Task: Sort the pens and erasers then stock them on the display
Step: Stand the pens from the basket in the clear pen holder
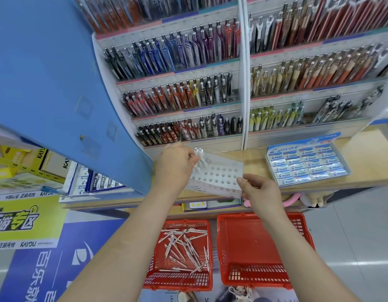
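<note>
Fingers of the left hand (175, 167) pinch upright white pens (198, 155); the right hand (261, 194) pinches the holed tray (219, 177) by its near corner.
Head view: the pens stand tips down, long axis vertical, at the tray's 10 o'clock corner, centre frame; holes toward 4 o'clock are free. The eraser box (319, 138) sits at 3 o'clock, and the red basket (177, 280) of loose pens (184, 245) at 6.

A holed pen stand (219, 176) is sitting on the ledge (254, 154) between the two hands. The left hand (175, 165) is gripping the upright pens (199, 159) at its far left corner, and the right hand (261, 192) is pinching its near right corner. Right of the right hand, an eraser box (306, 164) is resting on the same ledge. Beyond both hands, pen racks (188, 94) are rising. Below the hands, two baskets are sitting side by side: the left basket (177, 283), under the left hand, is holding loose pens (184, 247), with the right basket (258, 280) beside it.
</note>
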A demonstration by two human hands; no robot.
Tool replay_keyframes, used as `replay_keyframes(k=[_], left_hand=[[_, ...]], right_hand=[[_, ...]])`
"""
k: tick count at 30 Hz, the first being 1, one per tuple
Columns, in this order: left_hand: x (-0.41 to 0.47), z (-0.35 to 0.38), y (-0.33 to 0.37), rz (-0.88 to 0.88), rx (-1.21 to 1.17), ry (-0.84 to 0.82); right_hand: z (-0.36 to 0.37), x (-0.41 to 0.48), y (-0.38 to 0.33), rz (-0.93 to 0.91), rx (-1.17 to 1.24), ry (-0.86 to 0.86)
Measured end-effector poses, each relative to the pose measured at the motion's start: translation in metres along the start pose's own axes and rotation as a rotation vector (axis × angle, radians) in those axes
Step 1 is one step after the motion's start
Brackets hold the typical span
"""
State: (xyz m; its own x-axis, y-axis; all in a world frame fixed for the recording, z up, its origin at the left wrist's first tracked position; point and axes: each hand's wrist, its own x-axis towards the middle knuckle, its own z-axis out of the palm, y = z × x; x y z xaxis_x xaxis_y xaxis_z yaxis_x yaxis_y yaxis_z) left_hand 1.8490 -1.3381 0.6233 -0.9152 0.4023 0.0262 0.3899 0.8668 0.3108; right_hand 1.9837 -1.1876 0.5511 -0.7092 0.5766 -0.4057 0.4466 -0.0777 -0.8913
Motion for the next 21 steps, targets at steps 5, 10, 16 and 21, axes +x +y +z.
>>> replay_keyframes(k=[5, 10, 16, 21], left_hand=[[0.004, -0.005, 0.007, -0.042, 0.044, -0.041], [-0.017, -0.030, 0.004, -0.053, -0.116, 0.059], [-0.087, -0.054, -0.043, -0.074, -0.200, 0.151], [-0.170, -0.039, -0.130, -0.327, -0.192, 0.072]], right_hand=[[-0.001, -0.003, -0.002, 0.004, -0.004, -0.015], [-0.010, -0.014, -0.024, -0.182, -0.097, 0.077], [0.011, -0.046, -0.061, -0.354, -0.124, -0.129], [0.070, -0.075, -0.054, -0.436, -0.310, -0.397]])
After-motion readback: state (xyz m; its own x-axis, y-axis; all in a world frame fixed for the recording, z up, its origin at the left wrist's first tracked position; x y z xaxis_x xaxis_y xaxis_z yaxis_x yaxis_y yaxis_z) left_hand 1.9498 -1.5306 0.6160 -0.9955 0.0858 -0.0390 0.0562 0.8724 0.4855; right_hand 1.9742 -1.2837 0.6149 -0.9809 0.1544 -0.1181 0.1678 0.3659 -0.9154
